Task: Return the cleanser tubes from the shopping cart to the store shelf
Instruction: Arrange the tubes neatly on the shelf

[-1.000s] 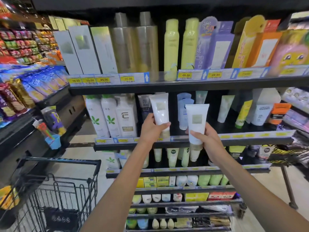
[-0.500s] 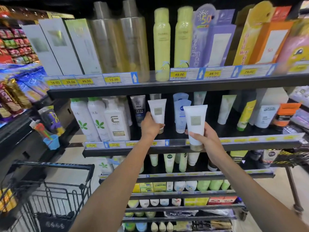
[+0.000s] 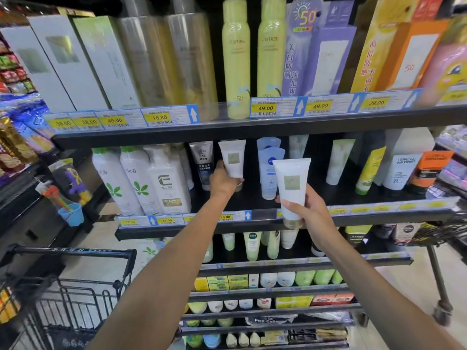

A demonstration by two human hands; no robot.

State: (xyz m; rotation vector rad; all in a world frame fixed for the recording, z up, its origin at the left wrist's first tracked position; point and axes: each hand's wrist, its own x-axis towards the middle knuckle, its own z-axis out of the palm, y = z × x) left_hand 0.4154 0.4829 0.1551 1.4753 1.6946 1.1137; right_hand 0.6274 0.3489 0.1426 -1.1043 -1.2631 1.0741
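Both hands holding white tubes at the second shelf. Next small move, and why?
Probably: release the left tube and draw the left hand back. That tube already stands cap-down, deep on the shelf, between the grey men's tube and the blue tubes. The right hand holds the other tube out at the shelf's front edge, so it goes in after.

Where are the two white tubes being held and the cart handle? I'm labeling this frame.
Left-hand white tube (image 3: 233, 159), head view, on its square label.
Right-hand white tube (image 3: 292, 184), head view, on its label.
Cart handle (image 3: 75, 251), head view, mid-bar.
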